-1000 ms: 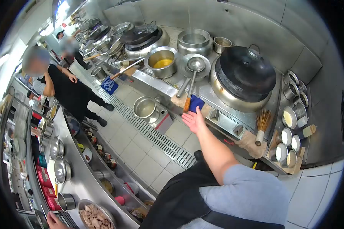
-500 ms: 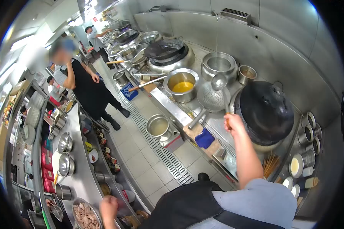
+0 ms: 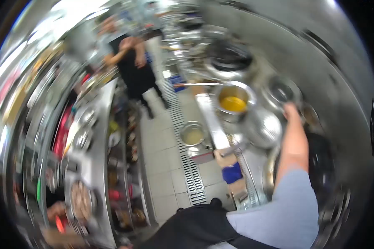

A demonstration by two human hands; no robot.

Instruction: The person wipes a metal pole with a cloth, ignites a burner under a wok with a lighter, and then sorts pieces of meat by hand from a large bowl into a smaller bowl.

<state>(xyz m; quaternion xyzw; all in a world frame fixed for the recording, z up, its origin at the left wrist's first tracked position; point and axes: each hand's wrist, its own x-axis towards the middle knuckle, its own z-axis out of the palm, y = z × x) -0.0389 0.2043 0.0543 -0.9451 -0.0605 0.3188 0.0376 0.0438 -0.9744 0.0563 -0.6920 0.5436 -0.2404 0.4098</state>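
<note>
Blur is softening the right hand, which is hanging at the near edge of a pot on the stove. Its fingers are looking curled, but how tightly they are closing, and on what, one cannot tell. The pot is sitting just beyond the fingertips; a grey shape inside it is appearing too smeared to name. A bowl is standing just right of the wrist, a strainer is lying to the lower left, and a wok is resting partly hidden by the forearm. Farther left, a saucepan is holding yellow liquid. Well apart, a co-worker is standing.
</note>
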